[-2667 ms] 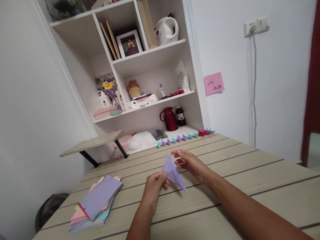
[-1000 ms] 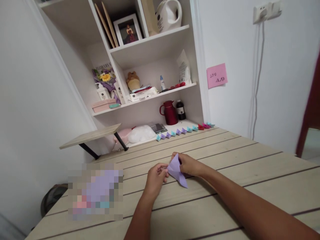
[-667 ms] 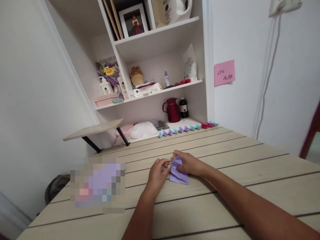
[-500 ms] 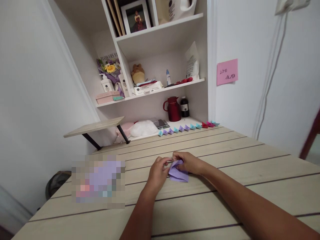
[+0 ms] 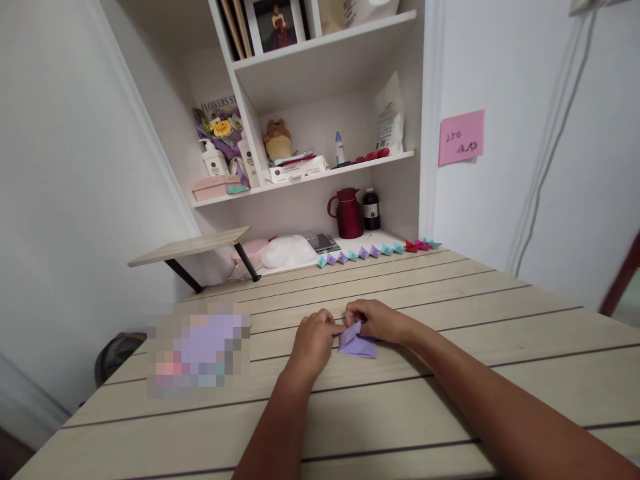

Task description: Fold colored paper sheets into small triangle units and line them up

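Note:
A folded lilac paper (image 5: 356, 344) lies low on the wooden table (image 5: 450, 373). My left hand (image 5: 313, 340) pinches its left edge with closed fingers. My right hand (image 5: 376, 319) curls over its top, fingertips pressed on the fold. Both hands meet at the paper near the table's middle.
A blurred stack of coloured paper sheets (image 5: 199, 348) lies to the left. A row of small folded paper shapes (image 5: 375, 250) lines the table's far edge. Behind stand white shelves (image 5: 310, 180) with a red jug (image 5: 347, 213), bottles and boxes. A pink note (image 5: 461, 137) is stuck on the wall.
The paper was held upright above the table; it has come down flat onto the table, and both hands have closed over it. The camera tilted down slightly.

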Motion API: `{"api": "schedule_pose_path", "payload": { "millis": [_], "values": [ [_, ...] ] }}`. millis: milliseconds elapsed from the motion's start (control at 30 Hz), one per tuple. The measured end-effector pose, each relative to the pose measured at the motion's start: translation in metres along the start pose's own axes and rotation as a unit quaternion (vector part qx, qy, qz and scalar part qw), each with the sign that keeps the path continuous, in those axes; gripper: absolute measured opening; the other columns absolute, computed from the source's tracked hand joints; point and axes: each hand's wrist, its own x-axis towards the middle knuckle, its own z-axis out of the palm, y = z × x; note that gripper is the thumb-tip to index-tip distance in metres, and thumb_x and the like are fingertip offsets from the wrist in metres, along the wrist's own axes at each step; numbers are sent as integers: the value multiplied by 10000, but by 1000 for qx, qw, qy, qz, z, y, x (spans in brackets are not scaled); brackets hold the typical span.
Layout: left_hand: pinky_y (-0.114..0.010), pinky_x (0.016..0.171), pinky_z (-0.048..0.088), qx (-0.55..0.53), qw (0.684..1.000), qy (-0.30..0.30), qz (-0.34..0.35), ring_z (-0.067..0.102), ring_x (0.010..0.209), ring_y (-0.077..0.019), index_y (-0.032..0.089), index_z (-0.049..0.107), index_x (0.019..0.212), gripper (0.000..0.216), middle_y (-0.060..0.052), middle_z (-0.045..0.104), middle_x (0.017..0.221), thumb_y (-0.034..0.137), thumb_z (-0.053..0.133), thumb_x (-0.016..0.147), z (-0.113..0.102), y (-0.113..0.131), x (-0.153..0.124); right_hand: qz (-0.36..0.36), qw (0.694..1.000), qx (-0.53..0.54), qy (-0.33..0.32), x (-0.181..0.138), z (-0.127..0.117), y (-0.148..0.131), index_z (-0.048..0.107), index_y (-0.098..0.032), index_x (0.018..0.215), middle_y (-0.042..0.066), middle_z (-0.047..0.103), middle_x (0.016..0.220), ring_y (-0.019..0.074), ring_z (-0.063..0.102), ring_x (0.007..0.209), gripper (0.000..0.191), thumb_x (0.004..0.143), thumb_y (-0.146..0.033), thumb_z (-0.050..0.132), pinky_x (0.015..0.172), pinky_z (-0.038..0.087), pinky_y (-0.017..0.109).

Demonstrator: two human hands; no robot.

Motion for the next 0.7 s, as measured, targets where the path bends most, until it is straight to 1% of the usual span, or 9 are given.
{"api": "schedule_pose_path", "payload": {
  "millis": [133,233,267,333,400,433,500,600,700],
  "values": [
    [-303,773,327,-8,1000,20,20,491,834,-212,310,746,843,250,-42,599,862,171,539,832,1,3,-3,-9,999,0,-34,-6,-10,4,656,-203,807,-19,579,779,132,501,690,325,548,-34,556,603,374,220],
    [-309,766,319,-26,999,36,26,476,800,-214,287,729,878,195,-44,580,808,265,536,871,4,3,-3,4,999,10,-53,-14,-26,7,671,-223,947,5,611,898,156,540,754,435,557,-51,588,657,414,248],
    [-312,764,317,-29,998,40,26,473,793,-214,283,725,901,198,-45,577,803,292,528,882,4,3,-3,16,999,21,-47,-16,-31,6,671,-222,960,17,620,930,165,549,776,414,582,-71,592,673,422,259],
    [-320,762,312,-19,999,35,32,473,790,-216,282,718,949,218,-51,579,814,305,507,899,4,5,-4,33,998,52,22,-17,-38,3,671,-206,930,32,636,939,172,556,789,283,673,-141,571,690,424,275],
    [-329,765,310,6,999,27,46,478,792,-219,285,712,982,225,-58,584,828,281,501,903,4,10,-4,26,992,77,93,-16,-39,-2,662,-193,897,28,639,873,169,549,766,188,760,-236,542,682,416,278],
    [-333,772,311,17,998,24,54,483,798,-220,287,709,992,227,-61,586,837,266,503,902,3,14,-5,18,991,81,105,-14,-38,-5,657,-191,879,20,636,835,165,544,750,178,783,-276,534,674,411,275],
    [-338,794,314,25,998,18,55,491,815,-222,283,713,972,226,-63,586,841,241,504,898,3,20,-5,11,995,72,69,-12,-31,-7,656,-189,819,4,636,765,155,540,710,157,773,-304,559,645,402,265],
    [-335,809,323,15,999,-4,33,506,839,-221,284,718,945,264,-59,590,878,184,481,885,2,26,-5,29,998,52,-31,-12,-20,-2,658,-187,705,-14,639,666,141,534,624,68,668,-242,645,577,379,247],
    [-318,769,344,-9,1000,-12,11,532,815,-204,306,703,1015,327,-44,604,914,139,473,854,2,25,-4,39,996,48,-66,-14,-16,5,662,-190,693,-35,602,605,127,508,578,90,612,-219,687,538,354,232]
  ]
}}
